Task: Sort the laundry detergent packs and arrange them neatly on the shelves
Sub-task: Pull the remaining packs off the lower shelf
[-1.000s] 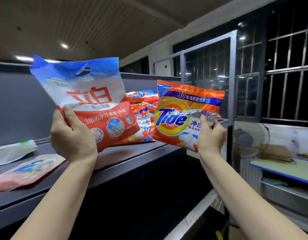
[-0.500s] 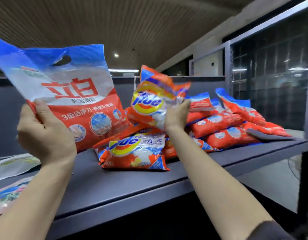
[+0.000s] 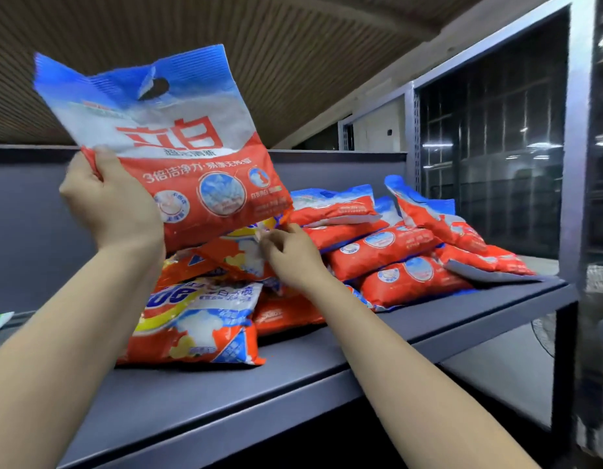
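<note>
Two hands [image 3: 113,204] gripping detergent packs [image 3: 178,154]

3 orange Tide packs [image 3: 198,319]; about 7 red-blue packs [image 3: 388,247]; 1 shelf [image 3: 293,384].

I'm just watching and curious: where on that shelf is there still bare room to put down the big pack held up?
The grey shelf is bare along its front edge, before the orange Tide pack, and at the left behind the left hand. The middle and right are crowded with piled red-and-blue packs, where the right hand reaches in.
</note>
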`<action>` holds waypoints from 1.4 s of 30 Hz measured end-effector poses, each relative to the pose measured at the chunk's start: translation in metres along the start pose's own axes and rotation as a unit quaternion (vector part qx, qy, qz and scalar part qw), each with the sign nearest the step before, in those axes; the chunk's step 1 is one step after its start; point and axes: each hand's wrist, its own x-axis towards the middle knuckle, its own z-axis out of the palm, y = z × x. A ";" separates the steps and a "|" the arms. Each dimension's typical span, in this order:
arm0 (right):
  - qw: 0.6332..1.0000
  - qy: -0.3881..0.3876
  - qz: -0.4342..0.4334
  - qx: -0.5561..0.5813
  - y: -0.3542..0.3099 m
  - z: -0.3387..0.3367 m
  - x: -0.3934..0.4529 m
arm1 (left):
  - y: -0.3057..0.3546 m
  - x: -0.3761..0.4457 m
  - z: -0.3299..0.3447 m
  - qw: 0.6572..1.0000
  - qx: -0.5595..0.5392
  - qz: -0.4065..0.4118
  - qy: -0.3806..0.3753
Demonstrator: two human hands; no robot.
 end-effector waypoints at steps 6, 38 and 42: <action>0.986 -0.045 -0.028 0.156 0.037 -0.046 -0.010 | 0.004 -0.048 0.090 0.998 0.028 -0.042 -0.021; 0.984 -0.046 -0.051 0.165 0.123 -0.116 -0.019 | -0.024 -0.121 0.162 0.764 0.514 0.206 -0.332; 0.980 -0.068 -0.080 0.171 0.106 -0.110 -0.027 | -0.004 -0.121 0.134 0.750 0.534 0.253 -0.298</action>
